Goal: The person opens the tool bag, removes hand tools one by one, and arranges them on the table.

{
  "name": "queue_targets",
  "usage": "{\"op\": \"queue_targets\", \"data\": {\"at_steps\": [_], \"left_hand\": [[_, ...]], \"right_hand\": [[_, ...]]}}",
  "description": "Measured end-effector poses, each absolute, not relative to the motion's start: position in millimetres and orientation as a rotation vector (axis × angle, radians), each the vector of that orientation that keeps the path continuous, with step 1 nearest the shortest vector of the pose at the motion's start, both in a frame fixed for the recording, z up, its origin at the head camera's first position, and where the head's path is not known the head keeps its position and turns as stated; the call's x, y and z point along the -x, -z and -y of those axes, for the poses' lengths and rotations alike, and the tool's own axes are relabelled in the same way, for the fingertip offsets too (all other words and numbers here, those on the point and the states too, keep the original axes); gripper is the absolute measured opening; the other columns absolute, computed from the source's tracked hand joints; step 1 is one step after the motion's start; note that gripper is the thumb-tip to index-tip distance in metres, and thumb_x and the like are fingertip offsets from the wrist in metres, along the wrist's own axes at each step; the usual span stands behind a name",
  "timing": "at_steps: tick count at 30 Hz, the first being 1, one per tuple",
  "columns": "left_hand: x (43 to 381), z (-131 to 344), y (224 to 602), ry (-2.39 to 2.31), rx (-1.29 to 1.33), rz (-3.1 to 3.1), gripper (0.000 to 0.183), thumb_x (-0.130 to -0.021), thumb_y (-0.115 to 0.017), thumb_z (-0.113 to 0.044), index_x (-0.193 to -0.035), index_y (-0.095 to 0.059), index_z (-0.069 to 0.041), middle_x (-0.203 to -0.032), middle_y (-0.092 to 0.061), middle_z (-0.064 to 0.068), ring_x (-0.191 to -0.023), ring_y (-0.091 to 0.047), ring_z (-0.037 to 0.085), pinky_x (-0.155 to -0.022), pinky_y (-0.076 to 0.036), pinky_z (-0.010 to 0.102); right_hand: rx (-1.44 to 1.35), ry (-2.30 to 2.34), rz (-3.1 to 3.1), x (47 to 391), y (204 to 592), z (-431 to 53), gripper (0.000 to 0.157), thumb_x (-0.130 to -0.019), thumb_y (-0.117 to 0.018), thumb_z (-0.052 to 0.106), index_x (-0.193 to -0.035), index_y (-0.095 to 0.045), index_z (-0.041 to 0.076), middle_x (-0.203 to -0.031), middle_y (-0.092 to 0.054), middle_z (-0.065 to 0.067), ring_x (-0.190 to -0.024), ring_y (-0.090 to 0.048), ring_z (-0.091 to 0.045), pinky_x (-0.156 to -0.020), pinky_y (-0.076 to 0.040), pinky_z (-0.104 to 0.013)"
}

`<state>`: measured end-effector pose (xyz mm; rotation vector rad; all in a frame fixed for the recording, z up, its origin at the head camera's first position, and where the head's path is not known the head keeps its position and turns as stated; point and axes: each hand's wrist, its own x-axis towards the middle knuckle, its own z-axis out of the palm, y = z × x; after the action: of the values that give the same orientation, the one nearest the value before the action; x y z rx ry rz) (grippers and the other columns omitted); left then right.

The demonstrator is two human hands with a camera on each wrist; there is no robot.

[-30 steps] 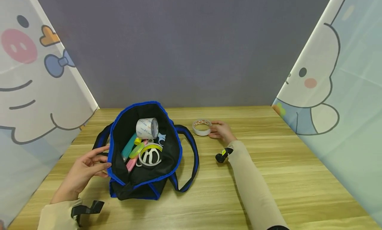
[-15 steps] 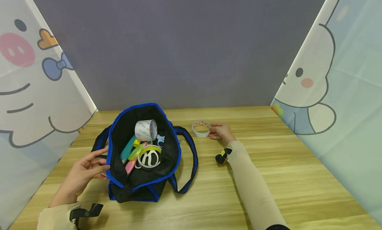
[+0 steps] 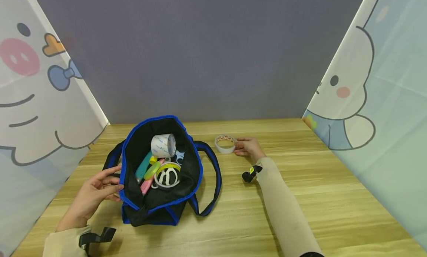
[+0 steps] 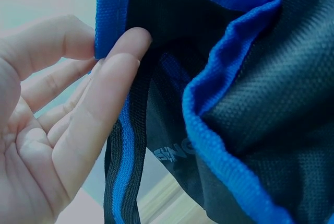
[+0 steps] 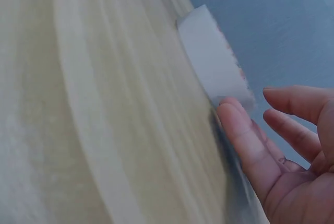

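Observation:
My left hand pinches the blue-edged rim of a black tote bag at its left side. In the left wrist view, fingers lie on both sides of the bag's blue trim. The bag gapes open, showing a wide tape roll, a teal tool, a pink tool, a yellow-green object and a ring-shaped roll over white handles. A narrow white tape roll lies flat to the bag's right. My right hand has its fingertips at that roll's right edge; the right wrist view shows a fingertip against its outer wall.
The wooden table carries the bag and the roll. A strap loop lies between them. A dark grey panel closes the back, and printed cartoon panels stand at both sides.
The head view has shifted slightly. Both hands, the bag and the narrow tape roll stay nearly where they were.

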<state>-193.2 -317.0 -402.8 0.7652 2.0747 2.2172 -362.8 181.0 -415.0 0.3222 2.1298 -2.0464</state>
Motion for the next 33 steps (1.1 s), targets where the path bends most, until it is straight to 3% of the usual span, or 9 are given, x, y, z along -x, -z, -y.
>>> {"op": "queue_targets", "data": {"at_steps": [6,15,27,33], "left_hand": [[192.4,316.3,402.6,-2.212,-0.724,-2.097,0.062,-0.094,-0.048,0.022,-0.138,-0.059,-0.020,-0.100,-0.070,0.001,-0.080,-0.069,0.015,-0.058,-0.061,0.031],[191.9,316.0,401.9,-2.207,-0.734,-2.103,0.062,-0.093,-0.050,0.022,-0.138,-0.060,-0.021,-0.098,-0.071,0.000,-0.074,-0.069,0.015,-0.058,-0.061,0.031],[192.2,316.0,402.3,-2.216,-0.760,-2.075,0.062,-0.093,-0.048,0.022,-0.138,-0.059,-0.019,-0.100,-0.071,0.000,-0.079,-0.070,0.015,-0.059,-0.061,0.032],[192.4,316.3,401.9,-2.211,-0.739,-2.091,0.062,-0.093,-0.049,0.022,-0.139,-0.059,-0.018,-0.099,-0.071,0.000,-0.075,-0.069,0.015,-0.058,-0.061,0.032]], "right_hand": [[-0.296,2.068,-2.145,359.4,408.5,-181.1,0.046,-0.098,-0.062,0.004,-0.141,-0.051,-0.005,-0.096,-0.068,-0.022,-0.066,-0.071,-0.019,-0.066,-0.062,-0.030],[-0.167,2.061,-2.166,354.0,385.2,-162.7,0.042,-0.096,-0.063,0.005,-0.135,-0.055,-0.006,-0.128,-0.055,-0.035,-0.069,-0.070,-0.019,-0.071,-0.062,-0.031],[-0.009,2.080,-2.133,347.3,354.5,-128.9,0.038,-0.094,-0.064,0.001,-0.131,-0.058,-0.006,-0.116,-0.061,-0.036,-0.070,-0.071,-0.020,-0.070,-0.062,-0.032],[0.074,2.087,-2.106,341.4,341.9,-112.0,0.038,-0.094,-0.064,0.001,-0.131,-0.059,-0.005,-0.106,-0.067,-0.022,-0.076,-0.072,-0.025,-0.079,-0.061,-0.040]]}}
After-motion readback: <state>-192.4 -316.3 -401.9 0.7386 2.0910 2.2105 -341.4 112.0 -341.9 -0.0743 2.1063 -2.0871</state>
